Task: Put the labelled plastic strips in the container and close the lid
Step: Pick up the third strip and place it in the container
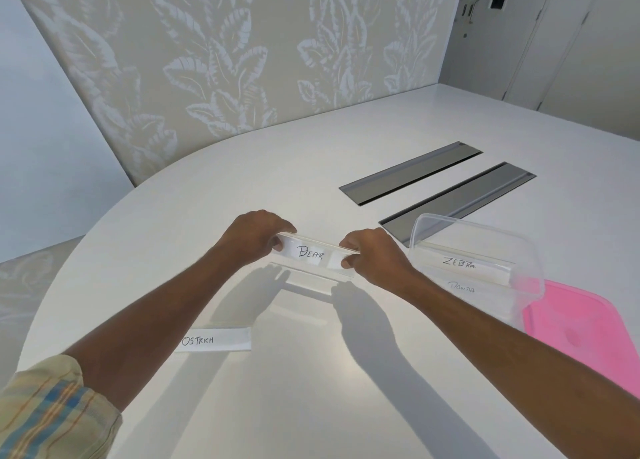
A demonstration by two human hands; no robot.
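Note:
A clear plastic strip labelled BEAR (311,252) is held just above the white table. My left hand (254,235) pinches its left end and my right hand (372,256) pinches its right end. To the right stands a clear plastic container (485,230), open, with strips labelled ZEBRA (459,263) and PANDA (462,288) lying inside. Its pink lid (585,334) lies flat on the table beside it, to the right. Another strip labelled OSTRICH (214,341) rests on the table under my left forearm.
Two grey recessed cable hatches (412,173) (460,199) sit in the table (311,372) behind the container. A leaf-patterned wall panel (225,50) stands beyond the table's curved far edge. White doors (554,36) are at the back right.

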